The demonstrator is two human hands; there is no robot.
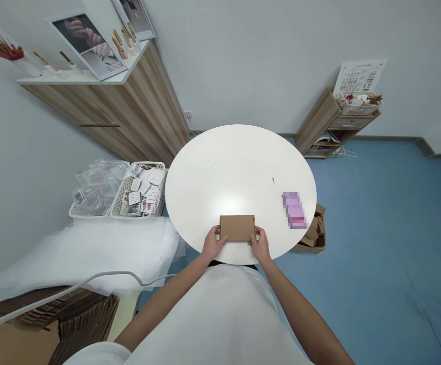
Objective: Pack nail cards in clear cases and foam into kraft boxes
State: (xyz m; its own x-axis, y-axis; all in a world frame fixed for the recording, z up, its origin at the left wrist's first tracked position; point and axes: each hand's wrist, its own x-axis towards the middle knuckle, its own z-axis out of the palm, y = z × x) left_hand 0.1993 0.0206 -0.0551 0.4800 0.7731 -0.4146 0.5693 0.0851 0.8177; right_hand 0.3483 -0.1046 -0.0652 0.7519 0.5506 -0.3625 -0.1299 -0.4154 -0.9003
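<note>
A closed brown cardboard box (237, 227), flat and rectangular, is at the near edge of the round white table (220, 162). Gripping its left end is my left hand (213, 244), thumb over the near corner and fingers along the side. My right hand (260, 245) has the right end in the same way, thumb at the near corner. The undersides of the fingers are hidden by the box. Farther right on the tabletop lies a pink-purple item (295, 210), pixelated so its kind does not show.
Left of the table are a white basket of printed cards (138, 190) and another holding clear plastic bags (100, 187). White sheeting (109, 248) and folded cardboard (79, 324) lie nearer. An open carton (313, 238) stands on the floor at right. A wooden cabinet (144, 101) stands behind.
</note>
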